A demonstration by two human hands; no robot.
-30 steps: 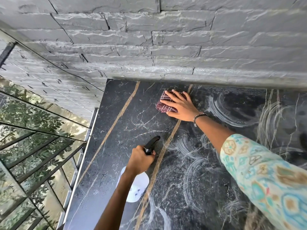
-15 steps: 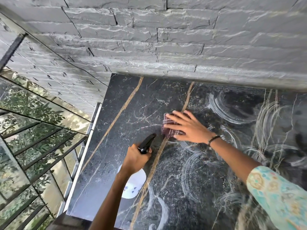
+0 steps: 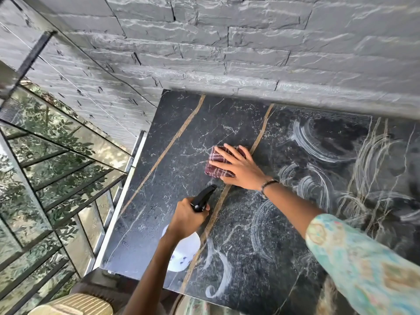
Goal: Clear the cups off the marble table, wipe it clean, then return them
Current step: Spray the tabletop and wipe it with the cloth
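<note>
Head view, looking down on a black marble table (image 3: 186, 133) with tan veins and fine white cracks, set against a grey rough-cut stone wall (image 3: 227, 48). No cups anywhere in view. Right hand (image 3: 236, 167) flat on a folded dark red checked cloth (image 3: 216, 163), fingers straight and slightly spread, pressing the cloth down onto the marble just left of one tan vein. Thin dark bracelet (image 3: 269, 185) at the wrist; patterned turquoise sleeve (image 3: 363, 264) farther up the forearm. Left hand (image 3: 186, 218) curled round the neck of a spray bottle (image 3: 184, 253), black nozzle (image 3: 203, 197) pointing up and away toward the cloth, nozzle tip just short of the cloth's near edge, not touching. White bottle body with small dark markings showing below the wrist, over the near left part of the tabletop; standing on the marble or lifted, cannot tell. Left part of the slab fairly clean and dark. Right part covered with whitish curved smears and ring-shaped marks (image 3: 318, 146), and more swirls near the front edge. Glass panels (image 3: 50, 169) with dark frames to the left, reflecting green leaves. Striped pale cushion (image 3: 75, 304) at the bottom left, below the table's near edge.
</note>
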